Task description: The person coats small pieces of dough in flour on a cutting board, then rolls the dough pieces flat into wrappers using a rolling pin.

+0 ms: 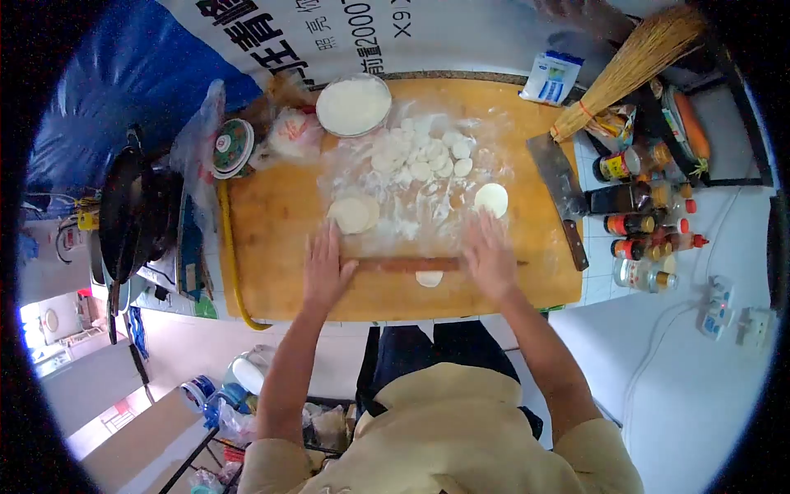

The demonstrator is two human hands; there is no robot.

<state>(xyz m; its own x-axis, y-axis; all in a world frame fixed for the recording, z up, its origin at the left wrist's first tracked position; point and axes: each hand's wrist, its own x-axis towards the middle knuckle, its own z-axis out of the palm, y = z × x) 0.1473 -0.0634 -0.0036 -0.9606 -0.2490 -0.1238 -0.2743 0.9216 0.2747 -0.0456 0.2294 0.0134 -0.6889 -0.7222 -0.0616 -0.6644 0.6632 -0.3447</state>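
A brown rolling pin (403,264) lies crosswise near the front of the floury wooden board (280,280). My left hand (325,267) rests flat over its left end, fingers stretched forward. Over the right end lies my right hand (490,259), its fingers also extended and slightly blurred. Under the pin's middle, a small dough round (429,279) shows partly. Flat dough wrappers (354,215) overlap just beyond my left fingertips. Another rolled wrapper (491,199) sits at my right fingertips. Farther back, several small dough pieces (420,155) are spread in flour.
A bowl of flour (354,104) stands at the back, beside a round tin (234,148). On the right lie a cleaver (559,185) and a straw brush (629,70). Sauce bottles (634,224) line the right side; a dark pan (127,214) hangs at left.
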